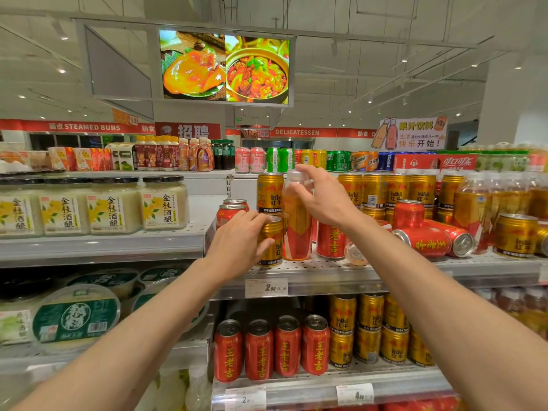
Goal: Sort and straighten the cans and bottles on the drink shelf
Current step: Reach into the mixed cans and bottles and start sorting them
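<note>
the shelf [326, 271] is a perforated metal deck, crowded and unsorted. largest on it is the bottle [297, 223], upright near the front edge, long axis vertical, cap up. it looks full, so fairly heavy; its plastic would give a little and the label sleeve seems slick, so the neck under the cap is the surest hold. the right hand [318, 194] is there, fingers curled round the top.

just left, touching it, stands a gold can [271, 243], upright, top up: stiff, smooth, best taken round the body. the left hand [240, 243] wraps it so, thumb in front.

to the right two red cans [430, 240] lie on their sides, axes roughly level, ends facing right-front; likely to roll.
</note>
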